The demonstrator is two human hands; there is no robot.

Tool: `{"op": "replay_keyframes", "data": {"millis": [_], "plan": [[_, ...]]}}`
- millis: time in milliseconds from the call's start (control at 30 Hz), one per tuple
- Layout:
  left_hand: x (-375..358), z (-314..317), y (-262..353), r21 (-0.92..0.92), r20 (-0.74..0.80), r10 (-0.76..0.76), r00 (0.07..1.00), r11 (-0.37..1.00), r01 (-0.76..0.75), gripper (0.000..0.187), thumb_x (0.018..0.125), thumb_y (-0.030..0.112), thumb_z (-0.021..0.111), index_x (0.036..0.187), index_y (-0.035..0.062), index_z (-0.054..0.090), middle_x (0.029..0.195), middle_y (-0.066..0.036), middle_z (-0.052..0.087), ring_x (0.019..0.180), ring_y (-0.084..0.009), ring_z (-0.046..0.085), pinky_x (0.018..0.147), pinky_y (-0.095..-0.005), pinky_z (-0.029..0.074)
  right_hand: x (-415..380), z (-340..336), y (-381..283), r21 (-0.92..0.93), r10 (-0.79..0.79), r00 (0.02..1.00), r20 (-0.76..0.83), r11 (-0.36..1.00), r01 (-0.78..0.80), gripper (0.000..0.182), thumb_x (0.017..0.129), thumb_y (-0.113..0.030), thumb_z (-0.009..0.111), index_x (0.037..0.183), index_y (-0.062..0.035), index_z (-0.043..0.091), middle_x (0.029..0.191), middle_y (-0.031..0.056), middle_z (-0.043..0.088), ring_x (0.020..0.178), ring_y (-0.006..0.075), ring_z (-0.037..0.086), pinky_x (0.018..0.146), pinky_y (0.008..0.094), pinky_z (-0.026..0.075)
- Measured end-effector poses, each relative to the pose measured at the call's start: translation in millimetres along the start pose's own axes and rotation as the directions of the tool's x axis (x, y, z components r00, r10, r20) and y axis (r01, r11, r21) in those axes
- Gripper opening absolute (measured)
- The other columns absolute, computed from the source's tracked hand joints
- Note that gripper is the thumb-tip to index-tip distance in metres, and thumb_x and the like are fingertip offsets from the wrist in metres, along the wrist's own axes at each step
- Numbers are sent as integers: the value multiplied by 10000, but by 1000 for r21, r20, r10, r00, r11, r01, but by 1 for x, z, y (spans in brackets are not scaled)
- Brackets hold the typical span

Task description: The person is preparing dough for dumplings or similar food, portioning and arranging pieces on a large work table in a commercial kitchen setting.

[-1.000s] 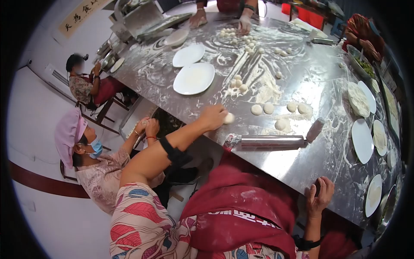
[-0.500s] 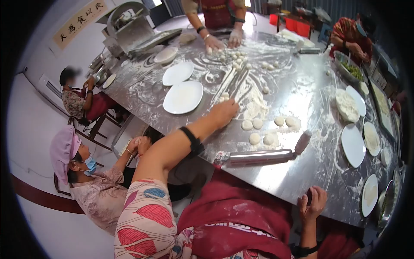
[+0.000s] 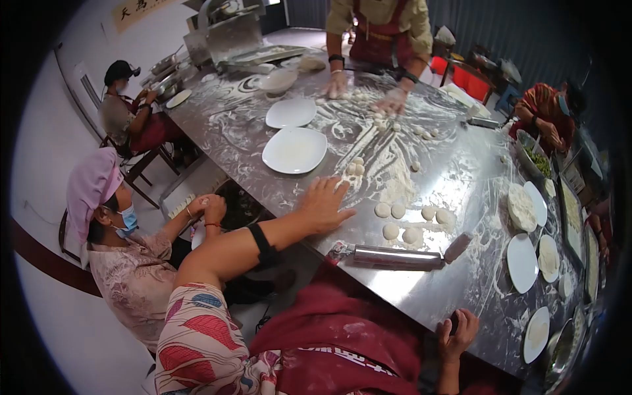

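Observation:
My left hand (image 3: 324,205) lies palm down over the near left part of the steel table, fingers stretched and thumb out to the side. Just beyond its fingertips sits a small cluster of dough balls (image 3: 355,166) in flour. To its right are flattened dough rounds (image 3: 391,231), in pairs. A metal rolling pin (image 3: 398,257) lies along the near edge, below those rounds. My right hand (image 3: 459,331) rests at the table's front edge, fingers curled around a dark spot; I cannot tell what is in it.
Two white plates (image 3: 294,151) stand on the floured table (image 3: 454,164) at left. Across it, a person's hands (image 3: 393,100) work among more dough pieces. More plates (image 3: 522,263) and a bowl of green filling (image 3: 538,160) line the right side. Beside my left arm sits a person in a pink cap (image 3: 95,179).
My left hand has drawn back from the dough balls, and its fingers have spread. The view has shifted slightly. Across the table, the person's hands have moved apart.

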State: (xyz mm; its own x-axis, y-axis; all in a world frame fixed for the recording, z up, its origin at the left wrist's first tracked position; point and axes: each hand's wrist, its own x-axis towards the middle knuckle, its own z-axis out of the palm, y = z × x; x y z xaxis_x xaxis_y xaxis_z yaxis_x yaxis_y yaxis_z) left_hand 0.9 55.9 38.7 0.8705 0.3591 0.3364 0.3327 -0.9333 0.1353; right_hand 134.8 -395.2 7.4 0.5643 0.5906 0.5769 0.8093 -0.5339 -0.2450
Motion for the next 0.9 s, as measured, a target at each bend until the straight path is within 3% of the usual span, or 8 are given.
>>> {"op": "replay_keyframes", "data": {"millis": [67,167,267,367,467,667,767,900], "plan": [[11,15,10,35,82,-132,988,991,129,849,871,614,516,1447,15,342,1502,-233,298,1416,-389,220,1132,-572,143,0,1,2,-1,-20,1000,-6,1000,20,364,883,-318,577,982,30,619,1006,200,594,940,379,561,839,460,438],[12,28,10,54,265,-160,951,987,151,918,891,651,450,1486,-16,245,1549,-231,216,1455,-381,132,1150,-587,83,1,1,3,13,-9,1000,0,1000,9,389,903,-339,562,990,36,620,1007,203,599,931,377,567,827,458,442],[10,30,8,27,255,-142,956,990,140,925,900,679,404,1479,-25,251,1551,-242,191,1455,-397,119,1145,-592,89,2,1,-1,22,18,1000,-3,1000,-17,400,917,-348,550,994,38,623,1006,204,601,929,376,570,825,458,443],[11,43,0,5,173,-119,978,993,120,893,893,635,465,1451,-42,297,1512,-249,275,1433,-396,192,1155,-531,158,-1,1,1,18,9,1000,-17,1000,-9,400,932,-347,536,991,38,626,1008,206,602,930,378,571,825,461,444],[3,45,-14,-310,-19,-264,964,919,245,781,902,558,517,1379,-46,389,1443,-264,361,1328,-412,383,1090,-485,326,-3,1,3,51,24,999,-25,998,-23,377,941,-326,530,982,36,629,1014,205,601,934,379,571,829,459,445],[2,-8,-2,-62,305,-486,819,848,526,492,891,408,605,1162,5,528,1241,-250,516,1036,-406,588,891,-497,473,-2,1,1,70,44,999,-19,997,-43,350,933,-302,546,987,35,627,1025,210,593,946,383,560,838,462,443],[28,20,-21,-481,411,-227,883,769,421,451,861,340,650,1165,22,552,1196,-225,544,1029,-400,586,892,-479,472,-1,2,2,56,31,999,-14,998,-30,344,927,-297,552,987,34,624,1020,209,591,948,384,557,835,462,443],[77,45,-34,-332,-96,-339,936,897,291,378,801,269,704,1078,36,594,1099,-176,600,1022,-343,584,871,-421,469,0,-1,1,39,28,1000,-1,999,-28,353,922,-304,555,988,36,621,1012,205,591,944,381,559,835,463,442]]}}
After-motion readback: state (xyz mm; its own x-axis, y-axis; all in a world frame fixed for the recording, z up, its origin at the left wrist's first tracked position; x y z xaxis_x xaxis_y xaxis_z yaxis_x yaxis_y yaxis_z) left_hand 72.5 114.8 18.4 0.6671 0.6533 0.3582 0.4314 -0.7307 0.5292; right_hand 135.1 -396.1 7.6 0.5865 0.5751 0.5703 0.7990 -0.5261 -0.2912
